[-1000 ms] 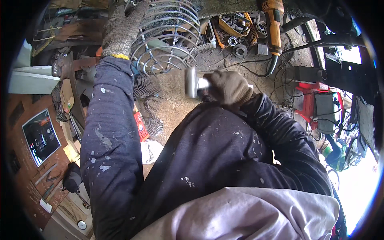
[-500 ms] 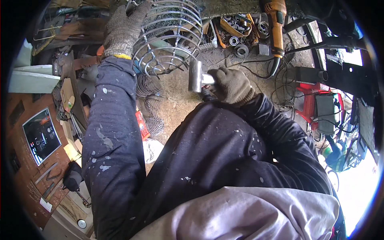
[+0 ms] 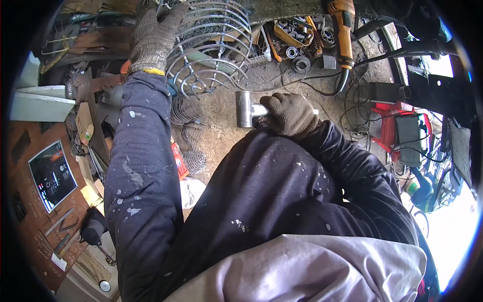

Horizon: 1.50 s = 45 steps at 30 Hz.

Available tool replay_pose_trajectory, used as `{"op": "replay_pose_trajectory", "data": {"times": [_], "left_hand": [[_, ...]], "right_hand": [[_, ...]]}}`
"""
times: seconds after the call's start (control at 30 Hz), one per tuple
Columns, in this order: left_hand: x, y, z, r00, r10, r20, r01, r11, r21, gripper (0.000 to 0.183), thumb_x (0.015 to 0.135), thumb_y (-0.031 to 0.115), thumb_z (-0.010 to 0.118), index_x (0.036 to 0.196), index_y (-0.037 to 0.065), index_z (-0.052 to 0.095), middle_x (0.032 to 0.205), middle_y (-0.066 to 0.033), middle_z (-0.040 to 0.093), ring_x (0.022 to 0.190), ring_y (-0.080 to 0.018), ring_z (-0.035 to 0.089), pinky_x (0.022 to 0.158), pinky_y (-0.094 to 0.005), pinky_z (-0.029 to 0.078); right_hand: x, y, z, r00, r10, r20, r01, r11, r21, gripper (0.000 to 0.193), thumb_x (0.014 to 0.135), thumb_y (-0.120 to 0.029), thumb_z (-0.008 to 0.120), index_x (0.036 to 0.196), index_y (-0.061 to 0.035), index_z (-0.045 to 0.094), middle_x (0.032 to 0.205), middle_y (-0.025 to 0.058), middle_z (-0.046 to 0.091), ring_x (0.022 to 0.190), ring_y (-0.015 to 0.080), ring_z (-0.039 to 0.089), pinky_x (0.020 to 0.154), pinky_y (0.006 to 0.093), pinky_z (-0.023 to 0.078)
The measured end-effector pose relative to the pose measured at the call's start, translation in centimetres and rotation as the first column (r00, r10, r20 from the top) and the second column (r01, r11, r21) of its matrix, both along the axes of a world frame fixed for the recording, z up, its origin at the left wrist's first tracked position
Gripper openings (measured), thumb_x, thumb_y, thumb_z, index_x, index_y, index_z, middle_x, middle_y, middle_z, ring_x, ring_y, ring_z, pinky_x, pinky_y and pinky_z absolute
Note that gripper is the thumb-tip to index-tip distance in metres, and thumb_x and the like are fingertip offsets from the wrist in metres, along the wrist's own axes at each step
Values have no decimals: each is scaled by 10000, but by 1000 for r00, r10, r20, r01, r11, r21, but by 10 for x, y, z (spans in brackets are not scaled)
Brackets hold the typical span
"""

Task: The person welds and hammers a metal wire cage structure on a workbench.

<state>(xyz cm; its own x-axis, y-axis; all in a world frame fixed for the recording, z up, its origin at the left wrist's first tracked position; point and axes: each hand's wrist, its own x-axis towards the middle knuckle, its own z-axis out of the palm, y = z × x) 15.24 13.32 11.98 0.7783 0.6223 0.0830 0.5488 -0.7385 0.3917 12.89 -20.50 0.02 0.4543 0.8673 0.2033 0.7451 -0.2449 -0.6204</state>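
Note:
My right hand (image 3: pixel 290 115), in a brown knitted glove, is closed round the handle of a hammer (image 3: pixel 244 109). The hammer's bright cylindrical metal head points left, just above my dark-clothed knee and apart from the cage. At the upper left my left hand (image 3: pixel 155 40), in a grey glove with a yellow cuff edge, grips a thin metal rod. This rod seems to belong to the rounded cage (image 3: pixel 217 56) of bent metal rods and rings beside the hand. My left fingertips are partly cut off by the picture's upper edge.
An orange power tool (image 3: pixel 343 35) with a cable lies at the upper right. Near it is a yellow tray (image 3: pixel 287 34) of metal parts. Wire coils (image 3: pixel 187 111) rest by my left sleeve. A red-framed machine (image 3: pixel 387 131) stands at right, a brown board (image 3: pixel 30 151) at left.
The hammer and my right hand have moved slightly down, away from the cage. My left hand stays at the cage.

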Motion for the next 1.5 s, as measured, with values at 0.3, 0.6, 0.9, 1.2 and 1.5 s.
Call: {"op": "replay_pose_trajectory", "data": {"times": [0.3,0.6,0.9,1.2,1.5], "left_hand": [[7,10,-8,999,0,-50,2,999,48,873,772,757,617,1268,39,641,1261,-225,642,1185,-385,598,1032,-465,422],[3,2,1,997,24,-78,-21,999,36,889,768,753,634,1286,31,627,1261,-233,638,1197,-382,592,1041,-458,419],[3,9,-5,997,26,-69,-21,997,71,882,767,748,637,1278,30,628,1255,-239,636,1172,-391,601,1029,-463,430],[1,6,0,999,-35,-40,32,996,-82,826,777,721,647,1255,48,652,1235,-207,655,1155,-349,618,1008,-446,448],[3,5,0,999,-9,-50,8,1000,-15,840,771,725,648,1279,57,638,1264,-212,640,1191,-377,593,1039,-461,420]], "right_hand": [[3,-6,11,997,-32,-72,26,996,-84,359,812,-252,682,1124,-99,595,873,133,658,812,353,678,700,462,548],[-1,-4,11,999,19,42,-19,1000,13,256,834,-250,677,1008,-79,598,790,121,644,679,326,663,586,439,536],[0,3,-1,1000,-2,7,2,1000,-17,237,844,-253,666,995,-77,618,774,120,646,715,322,682,597,436,543],[1,0,-5,999,8,-45,-12,996,-87,274,837,-297,677,997,-81,623,771,113,653,725,309,690,624,453,547],[19,6,-6,1000,16,23,-14,996,-87,266,825,-267,667,996,-74,606,799,114,648,756,302,689,646,439,550]]}}
